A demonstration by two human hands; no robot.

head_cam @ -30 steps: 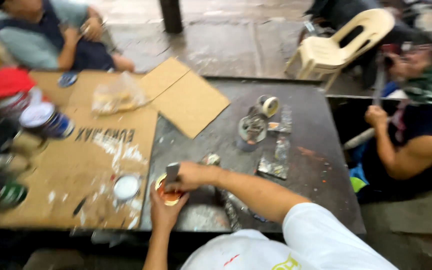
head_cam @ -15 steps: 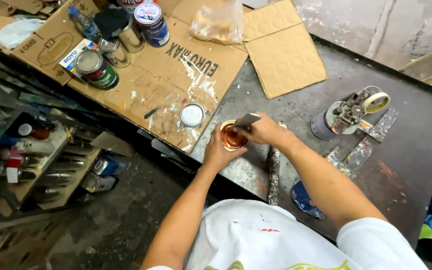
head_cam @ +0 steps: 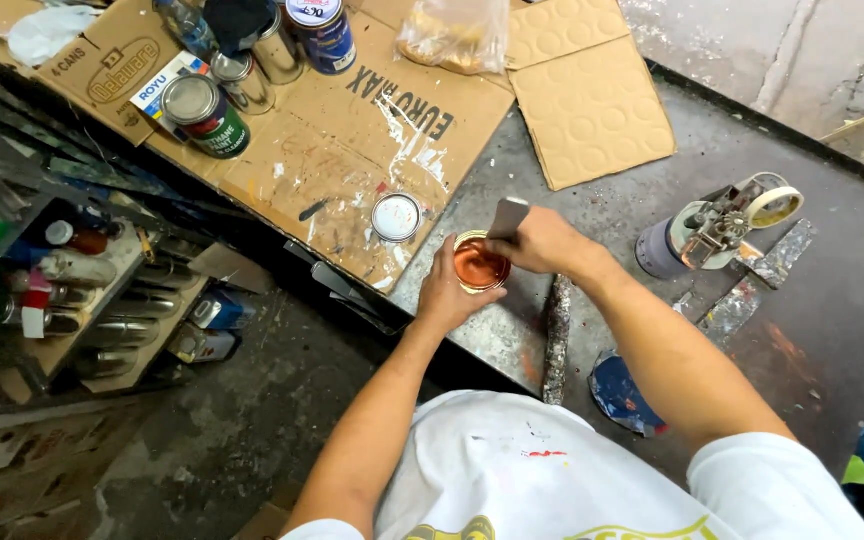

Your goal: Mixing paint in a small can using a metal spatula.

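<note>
We are working at one dark surface (head_cam: pixel 832 290) carrying two cardboard sheets (head_cam: pixel 352 120). On the bigger sheet are standing four cans (head_cam: pixel 207 115) and one white lid (head_cam: pixel 396 217). Our left hand (head_cam: pixel 449 290) is cupping one small tin (head_cam: pixel 479 264) of orange paint at the surface's edge, while our right hand (head_cam: pixel 544 240) is gripping one scraper (head_cam: pixel 508 217) above it.

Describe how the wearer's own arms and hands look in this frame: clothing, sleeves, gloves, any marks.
Both hands, the left hand and the right hand, are bare, with no gloves. No rings or watch show. The forearms are uncovered up to a short-sleeved white T-shirt, which carries a small red smear and a yellow printed design near its lower edge.
</note>
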